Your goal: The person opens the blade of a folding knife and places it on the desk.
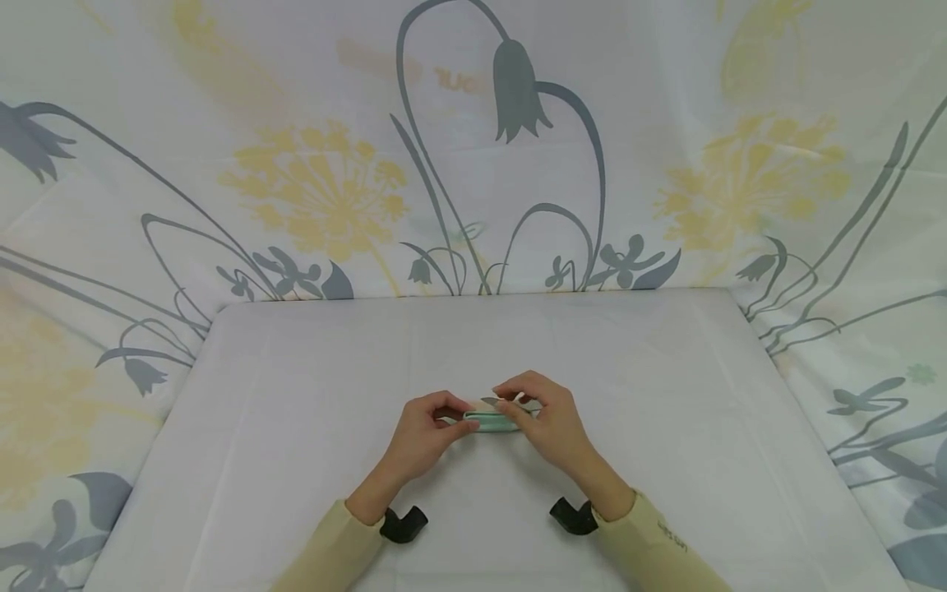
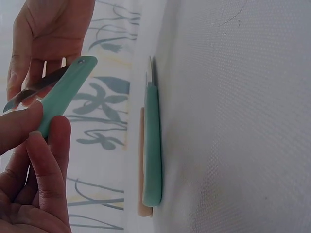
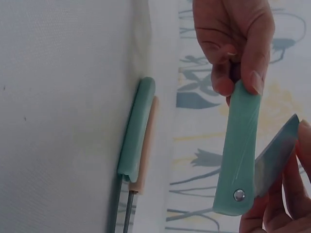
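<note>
A folding knife with a mint green handle (image 3: 237, 145) is held up between the two hands, its metal blade (image 3: 277, 158) swung partly out. My left hand (image 1: 425, 432) pinches the handle's far end between thumb and fingers. On the other side, my right hand (image 1: 551, 419) has its thumb and fingers on the blade, pinching it. Below the knife, a second green-handled tool (image 2: 153, 145) with a thin metal end lies on the table. Close alongside it is a beige-handled tool (image 3: 147, 145), mostly hidden behind the green one in the left wrist view.
A white cloth covers the table (image 1: 296, 370). Behind it hangs a curtain (image 1: 459, 181) printed with grey and yellow flowers. Black curved pieces (image 1: 403, 524) sit at both wrists, beside the yellow sleeves (image 1: 333, 547).
</note>
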{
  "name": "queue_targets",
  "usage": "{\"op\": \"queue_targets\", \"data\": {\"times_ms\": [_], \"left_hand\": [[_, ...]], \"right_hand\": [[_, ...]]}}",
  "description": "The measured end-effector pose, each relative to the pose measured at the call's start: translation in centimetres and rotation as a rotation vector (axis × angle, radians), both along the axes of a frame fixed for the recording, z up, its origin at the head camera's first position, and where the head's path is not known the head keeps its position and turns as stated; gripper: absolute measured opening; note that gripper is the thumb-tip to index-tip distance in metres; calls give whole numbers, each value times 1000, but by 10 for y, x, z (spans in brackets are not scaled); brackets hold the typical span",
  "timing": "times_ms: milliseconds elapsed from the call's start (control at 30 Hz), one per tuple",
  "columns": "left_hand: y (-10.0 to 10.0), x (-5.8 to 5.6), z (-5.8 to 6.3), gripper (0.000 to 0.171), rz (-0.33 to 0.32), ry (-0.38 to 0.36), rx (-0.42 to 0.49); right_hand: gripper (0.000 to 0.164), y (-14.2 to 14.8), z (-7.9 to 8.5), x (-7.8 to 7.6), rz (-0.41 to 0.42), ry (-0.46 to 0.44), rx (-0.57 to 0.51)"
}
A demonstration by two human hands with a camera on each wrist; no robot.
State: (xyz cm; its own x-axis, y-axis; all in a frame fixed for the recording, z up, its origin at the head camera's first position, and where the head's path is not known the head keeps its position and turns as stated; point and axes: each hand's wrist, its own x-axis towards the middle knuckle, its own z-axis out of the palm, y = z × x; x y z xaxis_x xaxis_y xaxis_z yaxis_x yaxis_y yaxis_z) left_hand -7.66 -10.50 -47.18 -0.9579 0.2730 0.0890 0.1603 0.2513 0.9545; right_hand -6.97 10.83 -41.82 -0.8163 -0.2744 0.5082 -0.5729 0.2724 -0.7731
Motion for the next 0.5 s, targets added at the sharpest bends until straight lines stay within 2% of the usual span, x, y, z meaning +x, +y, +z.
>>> {"op": "queue_targets", "data": {"times_ms": [200, 300, 433, 500], "left_hand": [[2, 1, 2, 14, 6, -16, -18], [4, 4, 14, 12, 5, -26, -32], [6, 6, 19, 12, 11, -41, -61], [6, 5, 16, 13, 10, -44, -76]], "right_hand": [[16, -4, 0, -2, 21, -5, 39], [13, -4, -13, -8, 17, -5, 57], [11, -2, -28, -15, 18, 5, 84], [10, -2, -27, -14, 16, 11, 104]]}}
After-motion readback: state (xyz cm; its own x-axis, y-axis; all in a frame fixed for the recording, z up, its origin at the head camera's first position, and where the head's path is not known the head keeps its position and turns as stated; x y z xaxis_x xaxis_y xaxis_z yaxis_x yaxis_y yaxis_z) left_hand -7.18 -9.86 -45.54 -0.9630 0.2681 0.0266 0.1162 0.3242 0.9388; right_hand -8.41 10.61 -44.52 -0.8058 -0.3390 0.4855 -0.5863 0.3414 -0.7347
